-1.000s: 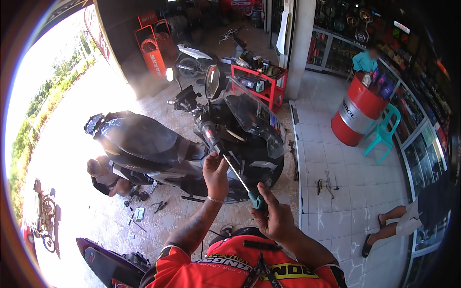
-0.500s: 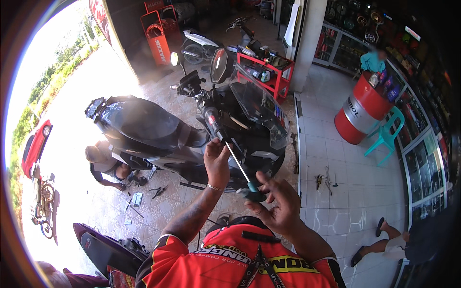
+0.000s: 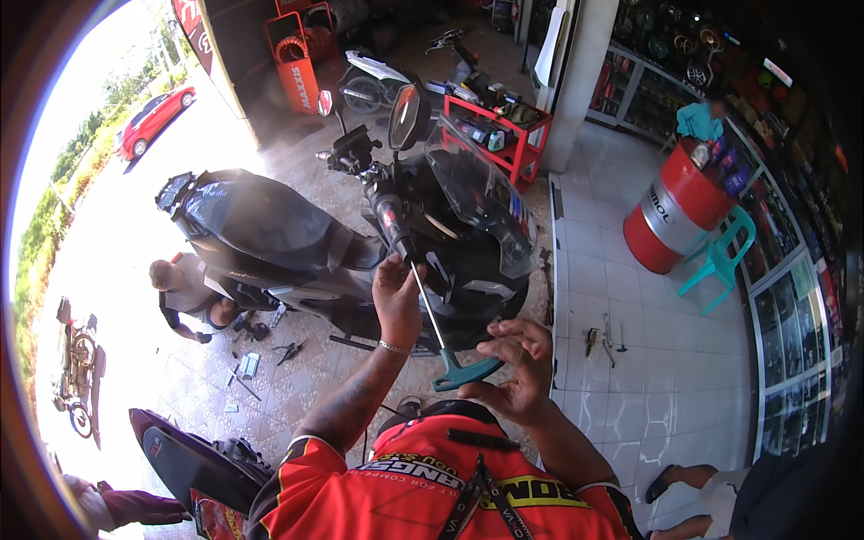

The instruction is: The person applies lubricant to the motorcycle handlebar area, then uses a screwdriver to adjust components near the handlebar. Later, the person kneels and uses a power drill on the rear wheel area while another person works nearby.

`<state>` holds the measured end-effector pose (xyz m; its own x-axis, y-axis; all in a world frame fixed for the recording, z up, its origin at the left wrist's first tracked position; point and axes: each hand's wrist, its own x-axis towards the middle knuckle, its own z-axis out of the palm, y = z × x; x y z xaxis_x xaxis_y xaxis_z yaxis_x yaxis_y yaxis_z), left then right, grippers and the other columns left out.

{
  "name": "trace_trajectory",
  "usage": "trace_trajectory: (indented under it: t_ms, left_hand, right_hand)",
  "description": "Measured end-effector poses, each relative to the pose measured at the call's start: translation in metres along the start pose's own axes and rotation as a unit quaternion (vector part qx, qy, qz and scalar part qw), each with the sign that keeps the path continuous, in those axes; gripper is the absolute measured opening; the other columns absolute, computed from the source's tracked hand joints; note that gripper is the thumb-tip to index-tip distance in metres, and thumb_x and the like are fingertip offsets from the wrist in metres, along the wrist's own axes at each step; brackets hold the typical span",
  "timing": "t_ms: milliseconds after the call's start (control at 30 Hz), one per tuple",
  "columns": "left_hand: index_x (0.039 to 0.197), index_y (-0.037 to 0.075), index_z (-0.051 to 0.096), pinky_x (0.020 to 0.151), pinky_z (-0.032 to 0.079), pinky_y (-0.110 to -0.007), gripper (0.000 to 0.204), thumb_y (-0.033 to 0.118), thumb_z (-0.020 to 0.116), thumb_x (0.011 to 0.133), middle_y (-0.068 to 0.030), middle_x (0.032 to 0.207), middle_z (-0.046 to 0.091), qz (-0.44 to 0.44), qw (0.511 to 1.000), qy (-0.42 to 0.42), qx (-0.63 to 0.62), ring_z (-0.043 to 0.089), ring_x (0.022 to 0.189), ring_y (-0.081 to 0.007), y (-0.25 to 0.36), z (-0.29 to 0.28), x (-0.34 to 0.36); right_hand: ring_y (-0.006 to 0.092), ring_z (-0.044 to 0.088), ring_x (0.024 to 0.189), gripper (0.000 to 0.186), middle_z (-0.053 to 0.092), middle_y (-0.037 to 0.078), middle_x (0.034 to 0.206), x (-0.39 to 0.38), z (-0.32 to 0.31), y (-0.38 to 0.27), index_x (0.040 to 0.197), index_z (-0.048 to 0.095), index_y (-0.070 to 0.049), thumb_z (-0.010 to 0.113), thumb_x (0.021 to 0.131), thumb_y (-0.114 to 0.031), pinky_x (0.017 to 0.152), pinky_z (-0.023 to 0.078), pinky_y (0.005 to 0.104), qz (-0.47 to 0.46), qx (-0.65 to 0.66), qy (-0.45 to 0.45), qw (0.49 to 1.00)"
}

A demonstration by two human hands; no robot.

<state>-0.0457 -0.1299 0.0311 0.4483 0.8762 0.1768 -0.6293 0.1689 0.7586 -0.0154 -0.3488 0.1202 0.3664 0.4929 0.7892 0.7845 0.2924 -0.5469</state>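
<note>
A T-handle wrench [image 3: 463, 370] with a teal crossbar and a slim metal shaft reaches up to the end of the handlebar grip [image 3: 391, 219] on a dark scooter [image 3: 270, 225]. My left hand [image 3: 398, 301] is closed at the shaft's upper end, thumb and fingers pinched round it beside the grip; the very tip is hidden. My right hand [image 3: 520, 373] is at the crossbar's right end, fingers curved and spread from the thumb, not wrapped round the handle.
Left of the scooter a person [image 3: 186, 286] crouches by loose tools. Another scooter [image 3: 193, 459] stands at lower left. A red cart [image 3: 504, 148], a red and white drum [image 3: 670, 211], a green chair [image 3: 720, 256] and floor tools [image 3: 609, 342] lie rightward. Someone's legs [image 3: 697, 490] show at lower right.
The wrench's crossbar has turned and now shows lengthwise. My right hand's fingers have shifted round its end, while my left stays at the grip. Outside, the red car has moved farther up the road.
</note>
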Motion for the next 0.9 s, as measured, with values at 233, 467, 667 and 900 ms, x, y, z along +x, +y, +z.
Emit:
trace_trajectory:
  t_ms: [233, 467, 667, 900]
  left_hand:
    - [0.114, 0.007, 0.054, 0.075, 0.05, -0.021, 0.025, -0.002, 0.065, 0.094, -0.0009, 0.098, 0.065, 0.004, 0.999, -0.006, -0.045, 0.063, 0.085, -0.008, 0.004, 0.005, -0.003]
    - [0.115, 0.006, 0.053, 0.079, 0.05, -0.022, 0.024, -0.001, 0.064, 0.094, -0.0021, 0.099, 0.065, 0.003, 0.999, -0.012, -0.048, 0.064, 0.089, -0.0095, 0.009, 0.007, -0.005]
    - [0.113, 0.008, 0.054, 0.063, 0.046, -0.02, 0.024, 0.0, 0.066, 0.094, 0.0011, 0.092, 0.064, 0.004, 0.999, 0.016, -0.034, 0.058, 0.075, -0.0049, 0.006, 0.01, -0.004]
    - [0.111, 0.011, 0.055, 0.06, 0.045, -0.019, 0.024, 0.001, 0.067, 0.093, 0.0024, 0.091, 0.063, 0.0, 1.0, 0.008, -0.022, 0.056, 0.072, -0.0043, 0.005, 0.007, -0.002]
  right_hand:
    - [0.0188, 0.061, 0.064, 0.062, 0.061, 0.004, 0.088, -0.008, -0.007, 0.005, 0.133, 0.058, -0.007, 0.081, 0.083, -0.034, 0.057, 0.049, 0.0315, -0.038, -0.11, -0.125, 0.985]
    - [0.0157, 0.067, 0.096, 0.069, 0.058, 0.013, 0.121, -0.011, 0.014, -0.008, 0.14, 0.051, -0.005, 0.083, 0.082, -0.022, 0.067, 0.058, 0.0268, 0.255, 0.419, -0.113, 0.864]
    - [0.0146, 0.058, 0.076, 0.057, 0.058, 0.007, 0.099, 0.012, -0.003, -0.009, 0.127, 0.067, -0.008, 0.087, 0.078, -0.029, 0.066, 0.051, 0.0245, 0.023, -0.008, -0.089, 0.996]
    - [0.0118, 0.062, 0.091, 0.073, 0.055, 0.01, 0.125, 0.006, -0.004, -0.01, 0.156, 0.019, -0.009, 0.062, 0.097, -0.009, 0.075, 0.054, 0.0255, 0.271, 0.375, -0.066, 0.884]
